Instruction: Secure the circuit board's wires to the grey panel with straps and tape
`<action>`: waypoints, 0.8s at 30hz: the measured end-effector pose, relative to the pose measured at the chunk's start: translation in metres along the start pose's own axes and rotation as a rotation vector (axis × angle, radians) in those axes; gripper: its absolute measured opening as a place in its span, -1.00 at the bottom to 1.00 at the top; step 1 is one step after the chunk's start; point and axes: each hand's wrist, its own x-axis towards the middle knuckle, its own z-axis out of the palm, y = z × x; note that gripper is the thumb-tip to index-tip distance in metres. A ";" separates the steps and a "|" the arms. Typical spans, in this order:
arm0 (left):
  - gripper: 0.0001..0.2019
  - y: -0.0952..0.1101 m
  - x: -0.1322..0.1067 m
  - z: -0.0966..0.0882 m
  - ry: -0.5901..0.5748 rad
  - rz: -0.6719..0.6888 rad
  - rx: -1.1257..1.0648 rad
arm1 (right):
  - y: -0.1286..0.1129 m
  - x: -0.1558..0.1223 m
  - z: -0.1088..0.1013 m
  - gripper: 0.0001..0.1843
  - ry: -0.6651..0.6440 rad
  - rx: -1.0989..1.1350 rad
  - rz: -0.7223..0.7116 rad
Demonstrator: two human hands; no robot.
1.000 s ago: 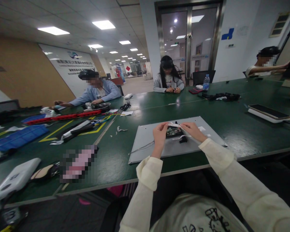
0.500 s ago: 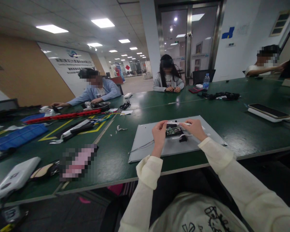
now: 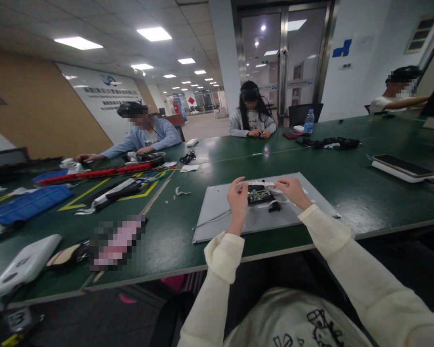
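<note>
A green circuit board (image 3: 259, 195) in a dark housing lies on a grey-white flat panel (image 3: 211, 219) in front of me. Along the board's far edge runs a thin white strip (image 3: 262, 183), from near one hand to the other. My left hand (image 3: 237, 198) is at the board's left side, its fingers bent and thumb drawn in; what they grip is hidden. At the strip's right end, my right hand (image 3: 292, 191) has thumb and finger pinched on it. A small black piece (image 3: 274, 207) sits below the board, and thin wires (image 3: 213, 219) trail left from it.
White scraps (image 3: 182, 192) lie left of the panel. Further left are a blue tray (image 3: 32, 203), a white device (image 3: 23, 267) and a pink blurred-out item (image 3: 119, 241). A phone (image 3: 403, 165) rests on a white box at right. Three other people sit around the green table (image 3: 224, 161).
My left hand's index finger has lifted and shows more apart from the strip. My right hand has shifted slightly, its fingers more curled. The board and panel stay put.
</note>
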 end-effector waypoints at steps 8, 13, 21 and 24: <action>-0.64 0.009 -0.003 0.000 0.003 0.047 -0.028 | 0.007 0.001 0.005 -0.58 0.033 -0.119 -0.061; -0.62 0.011 -0.003 0.001 -0.010 0.044 -0.039 | 0.009 0.002 0.007 -0.61 0.083 -0.093 -0.032; -0.55 0.010 -0.003 0.001 0.015 0.034 0.019 | 0.008 0.002 0.007 -0.62 0.112 -0.075 0.019; -0.54 0.010 -0.003 0.001 0.017 0.037 0.022 | 0.009 0.003 0.008 -0.64 0.118 -0.073 0.032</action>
